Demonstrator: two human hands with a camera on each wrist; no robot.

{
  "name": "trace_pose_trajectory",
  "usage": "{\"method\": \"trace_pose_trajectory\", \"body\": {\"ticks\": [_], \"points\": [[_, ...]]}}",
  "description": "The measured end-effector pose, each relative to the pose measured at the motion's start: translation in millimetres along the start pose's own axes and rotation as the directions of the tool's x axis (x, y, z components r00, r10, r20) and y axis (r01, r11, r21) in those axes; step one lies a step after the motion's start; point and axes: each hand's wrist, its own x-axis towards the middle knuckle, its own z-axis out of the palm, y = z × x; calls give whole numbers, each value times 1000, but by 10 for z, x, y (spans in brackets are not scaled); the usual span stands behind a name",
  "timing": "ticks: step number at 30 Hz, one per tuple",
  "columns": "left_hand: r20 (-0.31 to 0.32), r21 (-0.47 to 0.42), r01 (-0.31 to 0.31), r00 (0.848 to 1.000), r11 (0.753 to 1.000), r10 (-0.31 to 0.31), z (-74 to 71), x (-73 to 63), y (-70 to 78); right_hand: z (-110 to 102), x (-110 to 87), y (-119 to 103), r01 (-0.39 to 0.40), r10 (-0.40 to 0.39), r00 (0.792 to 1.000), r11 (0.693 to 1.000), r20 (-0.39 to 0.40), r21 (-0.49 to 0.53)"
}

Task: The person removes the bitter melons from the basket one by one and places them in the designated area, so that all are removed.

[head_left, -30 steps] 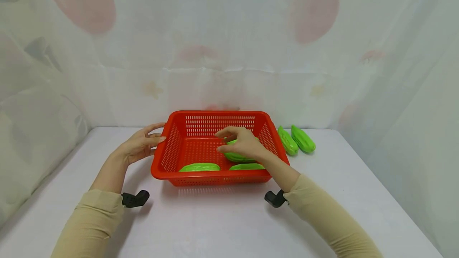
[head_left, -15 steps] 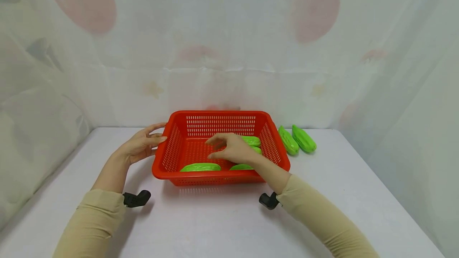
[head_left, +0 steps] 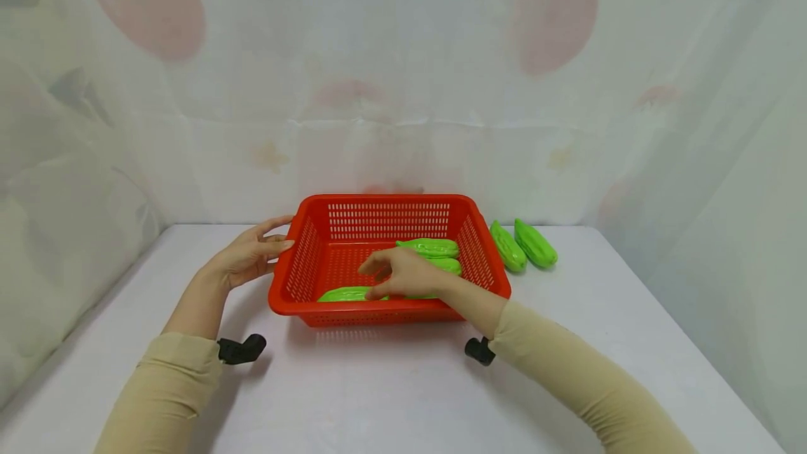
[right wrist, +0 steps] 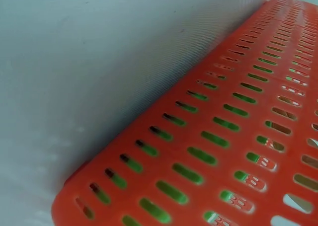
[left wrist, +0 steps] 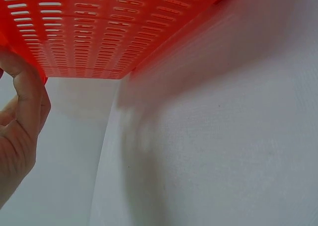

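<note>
Head view: red plastic basket (head_left: 340,307) on white tabletop (head_left: 378,391).
Step in hand: prob. handling melons inside basket; right hand (head_left: 403,273) works at near side, left hand (head_left: 246,258) steadies.
Left-hand state: fingers bent, gripping basket's L rim w/ thumb.
Right-hand state: half-curled, thumb apart from fingers, no melon visible in gap; can't tell if it touches one.
Next move: prob. calls for thumb + fingers closing on near-left bitter melon (head_left: 339,294) w/o bumping the rest; L grip useful vs basket sliding.
Melons in basket: 4 visible, i.e. near-left one, far-right melon (head_left: 431,248), middle-right melon (head_left: 449,266) (part hidden by hand), near-right melon (head_left: 424,297) (mostly hidden, hand + rim).
Melons outside: 2 on tabletop, R of basket, side by side: inner melon (head_left: 508,248), outer melon (head_left: 536,244).
Melon total: 6 visible.
Other counts: 1 basket, 2 hands.
</note>
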Motion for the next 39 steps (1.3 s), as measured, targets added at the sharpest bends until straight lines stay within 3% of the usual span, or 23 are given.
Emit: {"method": "trace_pose_trajectory", "body": {"ticks": [13,39], "points": [[-5,7,4,1000,1000,-4,8,3,-3,9,15,27,71,-60,995,987,76,-143],[-3,-18,-2,1000,1000,2,3,-1,-11,15,50,36,107,-82,989,971,120,-216]]}}
